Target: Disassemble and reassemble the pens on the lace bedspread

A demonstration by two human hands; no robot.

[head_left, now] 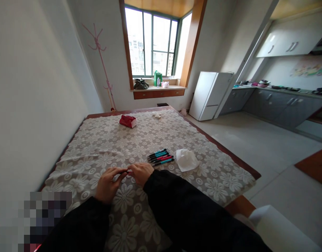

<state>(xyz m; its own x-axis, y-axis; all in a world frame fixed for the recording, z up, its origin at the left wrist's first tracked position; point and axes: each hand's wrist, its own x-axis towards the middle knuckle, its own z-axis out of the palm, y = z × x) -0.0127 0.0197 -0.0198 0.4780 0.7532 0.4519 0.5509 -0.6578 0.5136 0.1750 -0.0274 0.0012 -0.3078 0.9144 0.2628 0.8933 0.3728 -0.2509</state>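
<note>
Table: a wide table (229, 155) under a lace cloth with a flower pattern (103, 150) fills the middle of the view, set against the left wall.
Room beyond: a window, a white fridge (209, 94) and a kitchen counter stand well behind the table.
Left hand: the left hand (107, 183) rests on the cloth near the front edge, its fingers curled and pinched on one end of a small pen.
Right hand: the right hand (140, 172) meets it from the other side, fingertips closed on the same pen; the two hands are together, touching at the fingertips.
Held pen: the pen (129, 172) lies almost hidden between the fingertips, only a reddish sliver showing just above the cloth.
Handling: it looks light, stiff and smooth-barrelled, likely to slip if pinched at the tip; a hold on the barrel at each end seems firmest.
Tissue: a crumpled white tissue (186, 159) lies to the right of the hands.
Red pack: a red packet (127, 121) sits well apart, toward the far side.
Pen row: a row of pens (161, 156) with teal and red barrels lies side by side, just beyond the right hand and touching the tissue's left edge or nearly so.
</note>
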